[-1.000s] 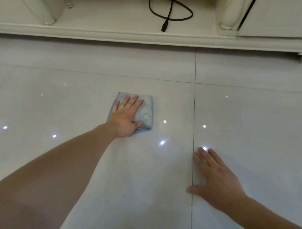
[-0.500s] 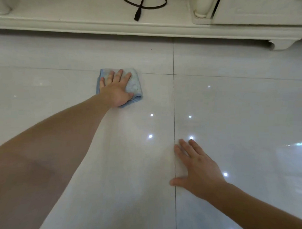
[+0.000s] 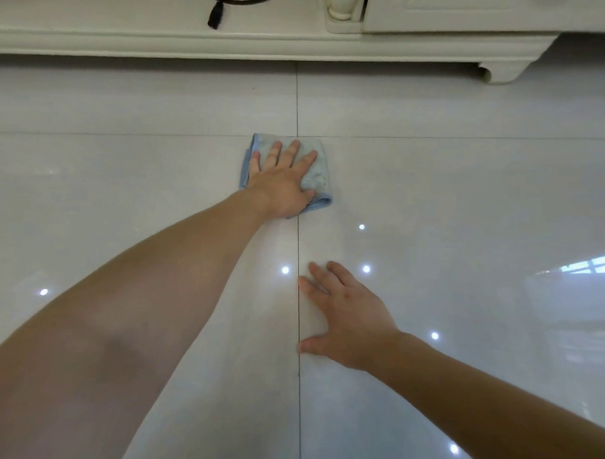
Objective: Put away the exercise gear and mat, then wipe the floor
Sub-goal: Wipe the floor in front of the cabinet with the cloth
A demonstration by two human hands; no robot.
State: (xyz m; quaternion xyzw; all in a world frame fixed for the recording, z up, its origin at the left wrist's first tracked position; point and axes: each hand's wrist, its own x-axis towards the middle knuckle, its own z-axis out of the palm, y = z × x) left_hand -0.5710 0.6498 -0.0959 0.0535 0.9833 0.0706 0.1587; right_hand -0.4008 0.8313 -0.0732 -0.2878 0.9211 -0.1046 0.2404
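Note:
A folded light-blue cloth (image 3: pixel 318 175) lies flat on the glossy white tile floor (image 3: pixel 466 207), over the crossing of two grout lines. My left hand (image 3: pixel 282 182) presses down on it with straight, spread fingers, the arm stretched far forward. My right hand (image 3: pixel 346 320) rests flat on the floor nearer to me, just right of the lengthwise grout line, fingers straight and empty. No exercise gear or mat shows in the head view.
A cream-coloured low cabinet (image 3: pixel 232 45) runs along the far edge of the floor, with a carved foot (image 3: pixel 502 69) at the right. A black cable with a plug (image 3: pixel 214 18) lies on its lower shelf. Ceiling lights reflect off the tiles.
My left hand has slid the cloth to the right, from the left tile onto the grout-line crossing. My right hand stays planted by the grout line.

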